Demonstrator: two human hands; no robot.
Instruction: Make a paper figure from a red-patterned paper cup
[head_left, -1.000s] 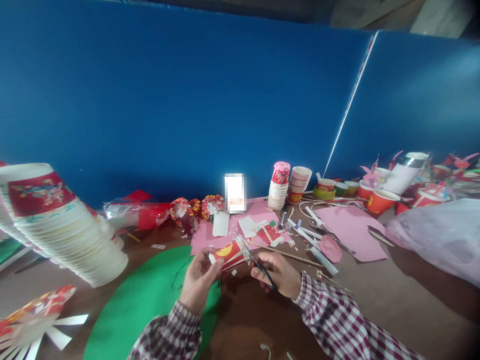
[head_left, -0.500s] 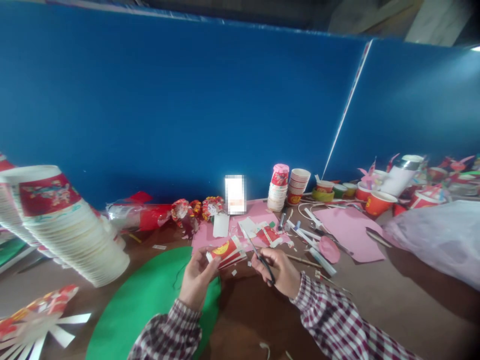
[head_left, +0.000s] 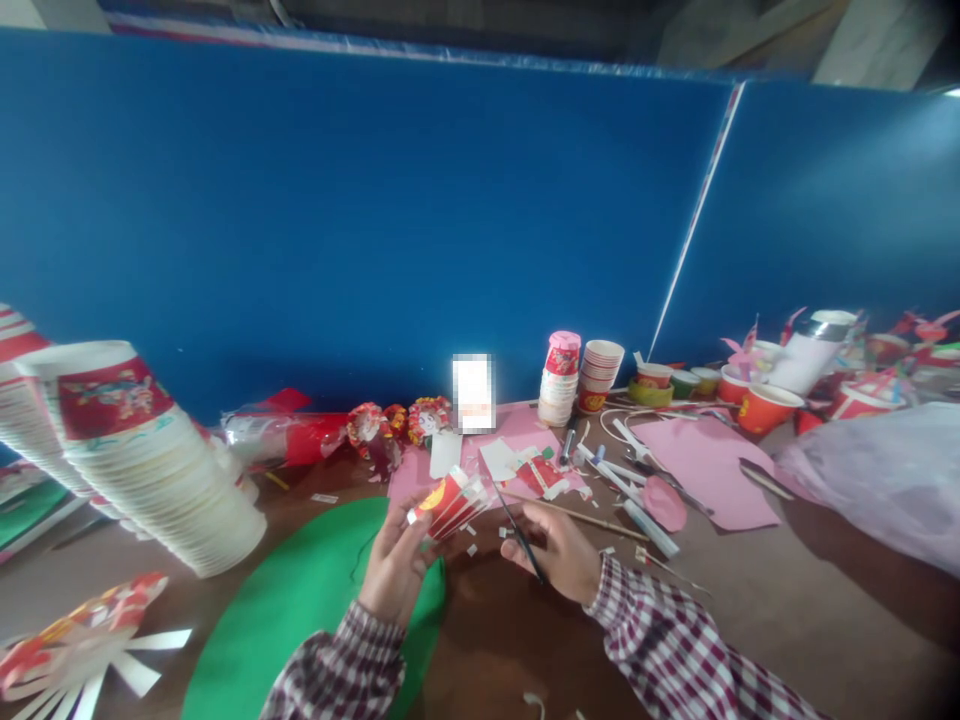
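Between the thumb and fingers of my left hand (head_left: 396, 562) is a red and white paper cup piece (head_left: 448, 503) with a yellow print. Its right side is slit into several narrow strips that fan apart. My right hand (head_left: 559, 548) grips dark-handled scissors (head_left: 523, 535), whose blades point up and left, a little to the right of the strips and apart from them. Small white paper scraps (head_left: 472, 550) lie on the brown table below. Under my left forearm is a round green sheet (head_left: 315, 600).
Tall stacks of paper cups (head_left: 172, 480) lean at the left, above a cut-up cup with splayed strips (head_left: 97, 640). Pink paper (head_left: 697, 465), glue sticks (head_left: 651, 528) and more cups (head_left: 769, 408) lie at the right. A blue partition (head_left: 375, 220) stands behind the table.
The cup piece has turned in my left hand, and its strips now spread and tilt upward. The scissors have come down slightly and look narrower. The whole view has shifted a little.
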